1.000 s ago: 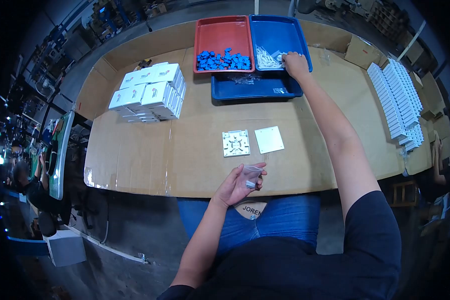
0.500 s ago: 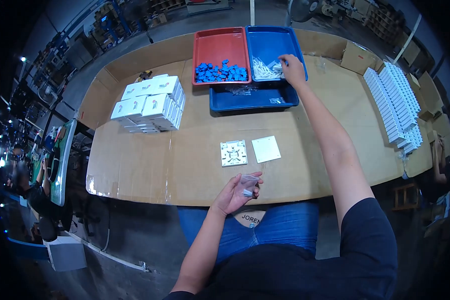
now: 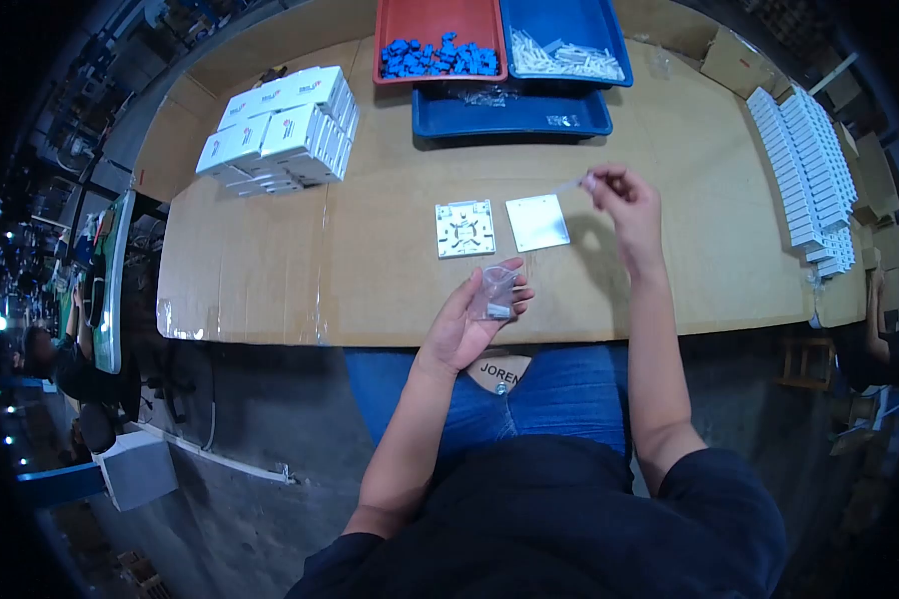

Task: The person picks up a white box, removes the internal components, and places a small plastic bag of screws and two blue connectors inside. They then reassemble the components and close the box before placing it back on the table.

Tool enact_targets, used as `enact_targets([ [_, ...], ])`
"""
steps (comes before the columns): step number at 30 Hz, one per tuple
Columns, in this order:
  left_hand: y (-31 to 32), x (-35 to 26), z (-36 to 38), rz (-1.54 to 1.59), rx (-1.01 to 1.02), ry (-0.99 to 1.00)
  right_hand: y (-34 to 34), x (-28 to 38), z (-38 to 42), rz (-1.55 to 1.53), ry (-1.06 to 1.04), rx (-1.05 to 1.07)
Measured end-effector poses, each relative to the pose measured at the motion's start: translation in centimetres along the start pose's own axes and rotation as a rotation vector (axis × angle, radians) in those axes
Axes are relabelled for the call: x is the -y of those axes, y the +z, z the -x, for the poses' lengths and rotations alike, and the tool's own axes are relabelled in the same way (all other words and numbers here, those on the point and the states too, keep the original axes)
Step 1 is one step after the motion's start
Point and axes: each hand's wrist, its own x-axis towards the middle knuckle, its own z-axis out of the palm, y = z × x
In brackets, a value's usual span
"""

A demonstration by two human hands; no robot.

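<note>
My left hand (image 3: 456, 331), palm up near the table's front edge, holds a small clear plastic bag (image 3: 496, 290) between thumb and fingers. A little white piece shows at the bottom of the bag. To the right and higher up, my right hand (image 3: 629, 212) pinches a thin whitish stick (image 3: 569, 186) that points left over the table. Beyond my left hand lies an open white square case (image 3: 464, 230) with a moulded pattern inside. Beside it, a flat white square cover (image 3: 537, 222) lies just left of my right hand.
At the back stand a red tray (image 3: 440, 20) of blue parts, a blue tray (image 3: 561, 18) of white sticks and a lower blue tray (image 3: 509, 125). Stacked white boxes (image 3: 275, 130) sit left; rows of white parts (image 3: 804, 180) line the right. Other people work at both sides.
My right hand has come back from the blue tray of white sticks, now holding a thin stick. My left hand keeps the bag. The view has tipped downward.
</note>
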Motion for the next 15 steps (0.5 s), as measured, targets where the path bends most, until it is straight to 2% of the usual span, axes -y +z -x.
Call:
enact_targets([
  [5, 0.4, 0.4, 0.2, -0.083, -0.023, -0.051, 1.2, 0.9, 5.9, -0.01, 0.151, 0.119],
  [7, 0.6, 0.7, 0.3, -0.075, -0.01, -0.048, 1.2, 1.3, 6.3, 0.089, 0.161, 0.279],
  [9, 1.0, 0.9, 0.4, -0.057, -0.002, -0.049, 1.7, 1.1, 6.4, 0.093, 0.12, 0.283],
  [12, 1.3, 1.0, 0.5, -0.128, -0.033, -0.07, 2.0, 1.4, 6.1, 0.192, 0.087, 0.408],
  [14, 1.3, 1.0, 0.8, -0.101, -0.019, -0.089, 2.0, 1.7, 5.6, 0.274, 0.132, 0.623],
  [15, 1.3, 1.0, 0.9, -0.076, 0.003, -0.107, 2.3, 1.7, 5.3, 0.271, 0.134, 0.628],
])
